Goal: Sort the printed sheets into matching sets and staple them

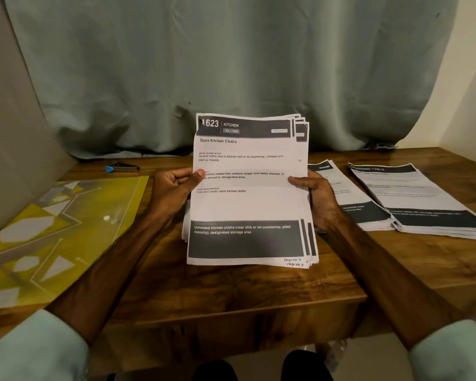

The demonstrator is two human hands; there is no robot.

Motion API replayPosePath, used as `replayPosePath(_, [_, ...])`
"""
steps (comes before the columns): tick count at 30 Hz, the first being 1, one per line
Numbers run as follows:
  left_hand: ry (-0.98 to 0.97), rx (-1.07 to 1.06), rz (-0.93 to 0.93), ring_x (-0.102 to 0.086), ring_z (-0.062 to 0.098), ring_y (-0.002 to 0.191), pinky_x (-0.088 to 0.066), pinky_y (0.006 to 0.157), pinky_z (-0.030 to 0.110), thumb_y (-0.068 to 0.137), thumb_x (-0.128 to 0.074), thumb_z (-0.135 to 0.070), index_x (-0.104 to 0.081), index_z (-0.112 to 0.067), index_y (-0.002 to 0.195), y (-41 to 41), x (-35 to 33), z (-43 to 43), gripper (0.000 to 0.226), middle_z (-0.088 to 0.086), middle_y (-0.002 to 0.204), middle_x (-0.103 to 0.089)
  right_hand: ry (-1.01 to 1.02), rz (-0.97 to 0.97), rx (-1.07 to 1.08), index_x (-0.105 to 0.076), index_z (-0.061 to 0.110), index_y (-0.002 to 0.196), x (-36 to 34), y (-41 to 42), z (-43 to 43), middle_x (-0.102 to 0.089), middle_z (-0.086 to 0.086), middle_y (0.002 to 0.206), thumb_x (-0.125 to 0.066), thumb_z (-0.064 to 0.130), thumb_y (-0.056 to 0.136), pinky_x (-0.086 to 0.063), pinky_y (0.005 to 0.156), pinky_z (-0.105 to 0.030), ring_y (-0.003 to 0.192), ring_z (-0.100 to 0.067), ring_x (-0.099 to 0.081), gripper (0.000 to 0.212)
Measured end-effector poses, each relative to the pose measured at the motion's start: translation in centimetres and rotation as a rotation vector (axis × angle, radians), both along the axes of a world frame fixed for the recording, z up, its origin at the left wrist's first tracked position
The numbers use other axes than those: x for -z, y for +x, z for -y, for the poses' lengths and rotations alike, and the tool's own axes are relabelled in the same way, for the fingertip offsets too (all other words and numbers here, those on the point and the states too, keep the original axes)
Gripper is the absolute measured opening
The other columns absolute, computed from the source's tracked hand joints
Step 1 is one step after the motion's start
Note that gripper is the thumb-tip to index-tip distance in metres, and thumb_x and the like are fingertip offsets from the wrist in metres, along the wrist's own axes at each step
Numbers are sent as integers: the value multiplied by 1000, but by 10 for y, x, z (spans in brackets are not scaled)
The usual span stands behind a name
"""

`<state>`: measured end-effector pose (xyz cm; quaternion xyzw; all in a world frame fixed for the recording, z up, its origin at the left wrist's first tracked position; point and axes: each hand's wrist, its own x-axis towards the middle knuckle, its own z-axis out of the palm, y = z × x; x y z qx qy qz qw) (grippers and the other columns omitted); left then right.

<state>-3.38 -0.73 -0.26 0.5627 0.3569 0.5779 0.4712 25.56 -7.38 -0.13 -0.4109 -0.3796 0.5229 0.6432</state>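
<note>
Both hands hold a fanned bundle of printed sheets point(248, 193) upright above the middle of the wooden table point(231, 287). The left hand point(173, 188) pinches the bundle's left edge, thumb on the front page (headed "Store Kitchen Cloths"). The right hand point(318, 195) grips the right edge, thumb in front. Two stacks of sheets lie on the table to the right: one point(349, 199) just beside the right hand, another point(421, 199) farther right. A stapler point(123, 168) sits far left, beyond a yellow patterned mat point(47, 232).
</note>
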Motion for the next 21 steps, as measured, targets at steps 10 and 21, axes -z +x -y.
replayPosePath(10, [12,57,-62,-76,11,84,-60,75,23,101,-57,-3,-64,3,124,-3,-6,1,25,-6,93,-79,-29,31,58,-65,11,124,-5,0,3,-73,-13,122,-56,10,99,-59,90,-52,108,-41,-70,27])
replayPosePath(21, [-49,130,-78,-76,11,83,-60,72,23,102,-54,-3,-63,-2,125,-8,-9,2,25,-5,93,-79,-132,228,83,-67,8,120,-12,36,18,-76,-10,113,-62,8,97,-64,70,-36,85,-29,-77,23])
